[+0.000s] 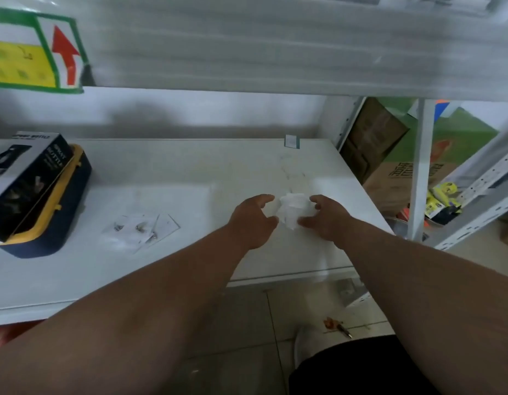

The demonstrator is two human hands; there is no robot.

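1. Shelf (161, 172). This white board in a metal rack carries all the items. I work with both forearms stretched forward across its front edge.

2. Black box (27, 178). It lies tilted on a yellow and blue case (62, 223) at the far left, well apart from the work. I judge the pair to be parked there, out of the hands' path.

3. Left grip (253, 220) and right grip (329, 218). The forearms enter from the bottom edge and converge over the right half of the shelf. The palms are turned toward each other.
   - Right grip: the thumb and fingers curl round the right side of the paper wad and are grasping it.
   - Left grip: the fingers are curved. The thumb tip is at the wad's lower left edge and the forefinger is just short of the wad. I cannot tell whether this grip pinches the wad or only closes in on it.

4. Paper wad (292, 209). The crumpled white wad lies between the two grips, right of the shelf's centre. I cannot tell whether it rests on the board or is just off it. I judge that it is taken from both sides so that it packs into a firm ball. Faint marks (292, 172) on the board just behind it suggest that wiping is the purpose.

5. Clear bags (141, 228). They lie flat to the left of the left grip, apart from it. They contain small metal parts.
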